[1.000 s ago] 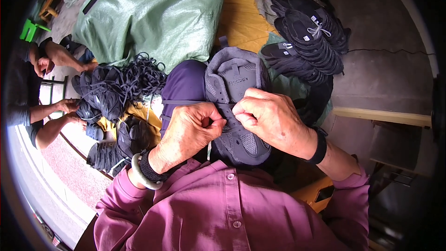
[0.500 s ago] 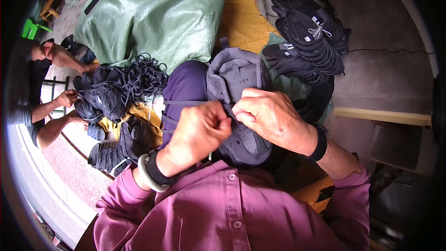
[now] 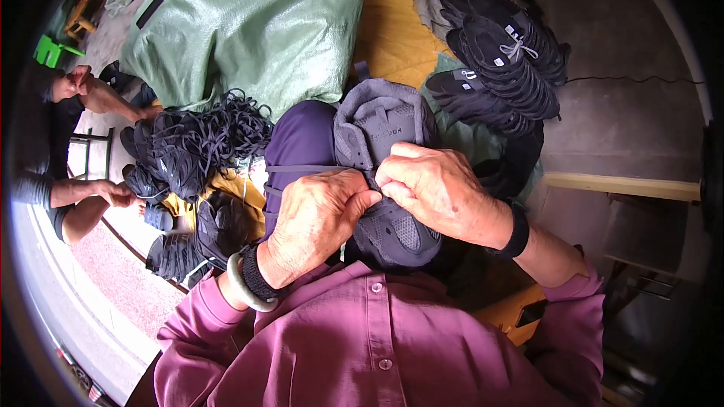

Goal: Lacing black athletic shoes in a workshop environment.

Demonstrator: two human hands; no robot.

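A dark grey shoe (image 3: 383,117) rests on my lap, its padded collar pointing away from me and its toe against my shirt. My left hand (image 3: 320,207) is closed in a pinch over the left edge of the lacing area. A thin dark shoelace (image 3: 302,169) crosses my purple-covered knee (image 3: 300,132) and runs in beside that hand. With bent fingers, my right hand (image 3: 445,188) grips the right edge of the shoe's opening, close to the left thumb. The fingers hide most of the eyelets, and the exact grip at the fingertips is partly covered.
Black shoes (image 3: 505,60) lie stacked at the far right. Left of my knee are a tangle of black laces (image 3: 234,124) and more dark shoes (image 3: 177,252). A large pale green sack (image 3: 249,30) fills the far side. Another person's hands (image 3: 117,194) are at the left. A phone (image 3: 531,313) lies at my right.
My left hand has unrolled from a tighter fist and moved slightly up, its fingers now at the shoe's edge. My right hand stays nearly in place. The other person's lower hands have come together.
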